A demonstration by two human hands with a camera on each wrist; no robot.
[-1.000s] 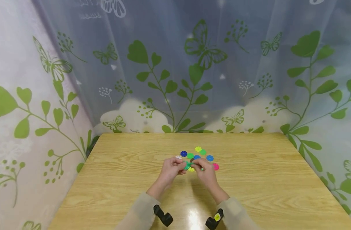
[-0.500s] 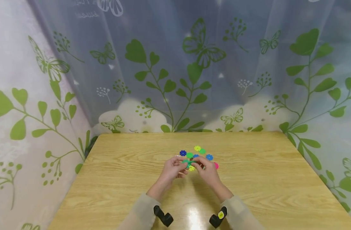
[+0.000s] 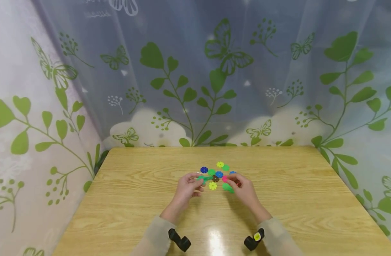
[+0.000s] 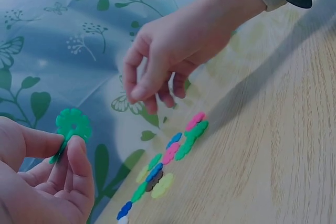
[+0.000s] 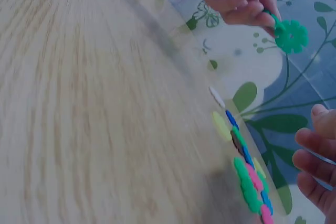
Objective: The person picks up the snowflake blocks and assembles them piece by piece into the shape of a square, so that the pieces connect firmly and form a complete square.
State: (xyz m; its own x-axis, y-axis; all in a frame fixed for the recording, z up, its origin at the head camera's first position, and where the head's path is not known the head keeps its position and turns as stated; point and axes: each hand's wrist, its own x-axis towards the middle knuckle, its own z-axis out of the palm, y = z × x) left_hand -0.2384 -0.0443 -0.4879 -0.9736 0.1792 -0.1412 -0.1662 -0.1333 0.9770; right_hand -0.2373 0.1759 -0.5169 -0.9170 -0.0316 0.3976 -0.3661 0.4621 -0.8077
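My left hand (image 3: 186, 187) pinches two joined green snowflake discs (image 4: 73, 125) between thumb and forefinger, held up off the table. One disc faces outward and the other is edge-on, partly hidden by the fingers. My right hand (image 3: 245, 189) hovers above the right side of the loose discs. Its fingers are loosely bent, and both wrist views show nothing between them. Below it lie a pink disc (image 3: 225, 179) and some green discs (image 3: 227, 187). A yellow disc (image 3: 212, 186) and a brown disc (image 3: 216, 178) lie between the hands.
Farther back on the wooden table (image 3: 134, 199) lie a dark blue disc (image 3: 204, 170), a blue disc (image 3: 219, 174) and another yellow disc (image 3: 220, 164). A white disc (image 5: 216, 96) is at the left end. A patterned curtain (image 3: 195, 71) hangs behind the table.
My right hand has released the green discs and moved right, over the loose pieces. My left hand has shifted slightly left, still holding the joined green discs.
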